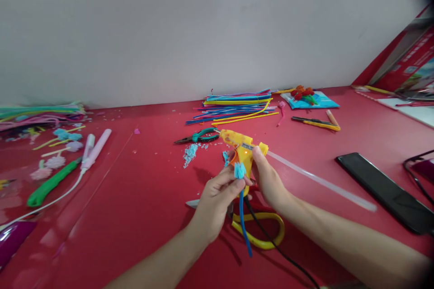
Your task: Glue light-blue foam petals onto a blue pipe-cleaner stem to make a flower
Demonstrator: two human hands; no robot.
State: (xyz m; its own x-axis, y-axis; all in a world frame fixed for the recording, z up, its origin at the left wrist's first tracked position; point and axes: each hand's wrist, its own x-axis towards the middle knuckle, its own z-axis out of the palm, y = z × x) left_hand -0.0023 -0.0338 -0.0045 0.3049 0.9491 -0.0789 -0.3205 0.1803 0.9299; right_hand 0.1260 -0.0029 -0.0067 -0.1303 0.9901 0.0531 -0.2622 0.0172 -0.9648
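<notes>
At far left on the red table, a pastel bundle of fuzzy stems lies against the white partition; nearer are small fluffy flowers, a green-handled tool and a pink tool with a white cord. Toward the centre, teal pliers lie beside pale blue clippings. The left hand is narrowed to a pinch, holding a blue stem topped by a light-blue fuzzy piece. This piece stands in front of the yellow glue gun; whether the two touch cannot be told. The right hand is closed around the glue gun, thumb at its rear, nozzle directed left. Yellow-handled scissors lie below, partly hidden; a multicoloured bundle lies behind. A translucent glue stick extends rightward from the gun's rear. Farther right, red fuzzy flowers rest on a blue packet, and a black phone lies near the right forearm.
</notes>
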